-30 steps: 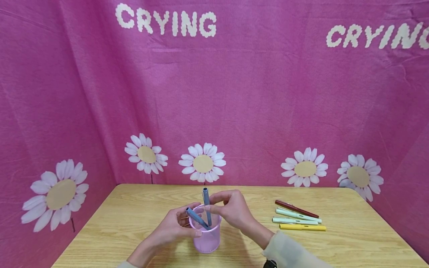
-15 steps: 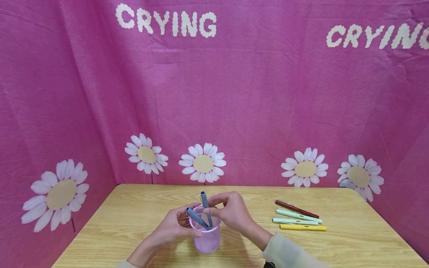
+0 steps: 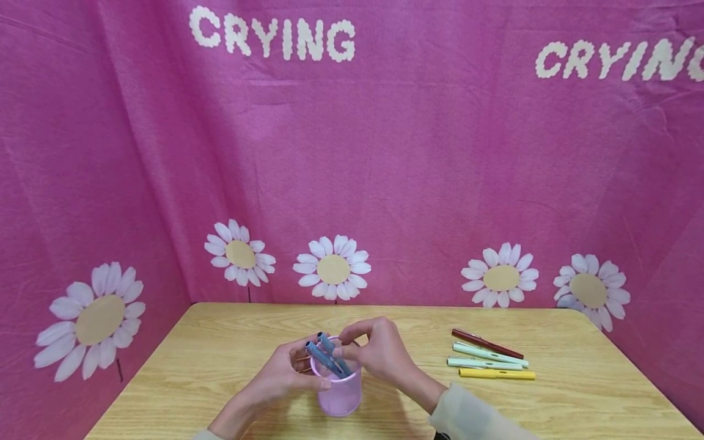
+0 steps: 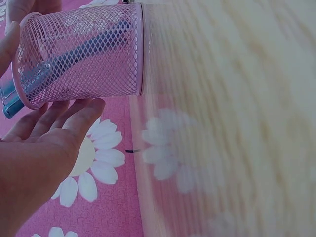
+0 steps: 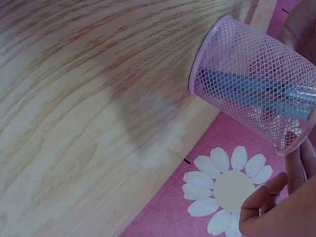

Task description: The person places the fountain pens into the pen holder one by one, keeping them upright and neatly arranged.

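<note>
A pink mesh pen cup (image 3: 340, 398) stands upright on the table, held at its left side by my left hand (image 3: 283, 370). The thumb lies at the near rim and the fingers reach round behind. Two blue-grey pens lean left inside the cup, the nearer pen (image 3: 323, 358) beside the farther pen (image 3: 326, 342). My right hand (image 3: 384, 353) is at the right rim, thumb and index finger apart, the thumb tip overlapping the farther pen. In the right wrist view both pens show through the mesh cup (image 5: 237, 89), and the right hand's other fingers (image 5: 269, 192) are curled beneath its rim.
On the right of the wooden table (image 3: 220, 342) lie a dark red pen (image 3: 486, 343), two mint-green pens, one nearer (image 3: 484, 363) and one farther (image 3: 489, 352), and a yellow pen (image 3: 497, 373). A pink curtain (image 3: 412, 183) with daisies hangs behind.
The farther blue-grey pen has tipped left and sunk from nearly upright to lean beside the other one. My right fingers have come apart from round it. The left hand and cup have stayed still.
</note>
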Available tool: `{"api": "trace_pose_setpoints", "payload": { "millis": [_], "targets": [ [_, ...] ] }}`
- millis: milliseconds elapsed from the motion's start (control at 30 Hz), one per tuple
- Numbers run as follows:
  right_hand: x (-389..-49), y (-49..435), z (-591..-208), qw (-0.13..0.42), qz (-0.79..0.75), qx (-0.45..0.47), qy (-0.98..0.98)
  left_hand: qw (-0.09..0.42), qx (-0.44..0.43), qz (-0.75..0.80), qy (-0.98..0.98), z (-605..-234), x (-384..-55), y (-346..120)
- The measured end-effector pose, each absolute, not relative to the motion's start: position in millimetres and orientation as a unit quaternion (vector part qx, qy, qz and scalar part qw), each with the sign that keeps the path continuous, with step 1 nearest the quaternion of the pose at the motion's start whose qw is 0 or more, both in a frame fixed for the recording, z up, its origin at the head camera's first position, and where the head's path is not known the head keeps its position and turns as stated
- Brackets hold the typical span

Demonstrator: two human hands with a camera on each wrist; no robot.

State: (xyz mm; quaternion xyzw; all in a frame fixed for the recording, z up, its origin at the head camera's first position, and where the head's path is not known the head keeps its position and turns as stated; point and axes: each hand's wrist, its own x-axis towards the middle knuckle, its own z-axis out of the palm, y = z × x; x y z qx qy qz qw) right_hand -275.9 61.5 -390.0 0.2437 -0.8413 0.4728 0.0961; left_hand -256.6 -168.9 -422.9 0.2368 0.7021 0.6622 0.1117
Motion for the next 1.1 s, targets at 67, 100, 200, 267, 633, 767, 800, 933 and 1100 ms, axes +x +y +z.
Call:
{"api": "trace_pose_setpoints", "payload": {
  "millis": [67,100,200,267,633,767,800,933,1100],
  "targets": [
    [-274,63,-389,0.103,0.467,0.243,-0.844,0.115,0.232,0.664,0.702,-423,-257,-168],
    [-273,64,-388,0.105,0.464,0.242,-0.845,0.116,0.231,0.664,0.702,-422,-257,-167],
    [-269,70,-383,0.109,0.459,0.233,-0.850,0.112,0.228,0.661,0.706,-422,-257,-167],
    [-267,75,-381,0.109,0.459,0.228,-0.852,0.108,0.228,0.656,0.711,-422,-257,-166],
    [-253,118,-380,0.109,0.415,0.226,-0.874,0.100,0.229,0.651,0.717,-425,-256,-166],
    [-251,137,-385,0.108,0.398,0.227,-0.882,0.094,0.231,0.651,0.717,-425,-256,-167],
    [-250,142,-386,0.108,0.394,0.227,-0.884,0.093,0.232,0.652,0.716,-425,-256,-167],
    [-246,160,-390,0.108,0.386,0.218,-0.890,0.094,0.231,0.652,0.716,-425,-257,-167],
    [-245,180,-398,0.110,0.378,0.204,-0.896,0.097,0.227,0.651,0.718,-425,-257,-166]
  ]
}}
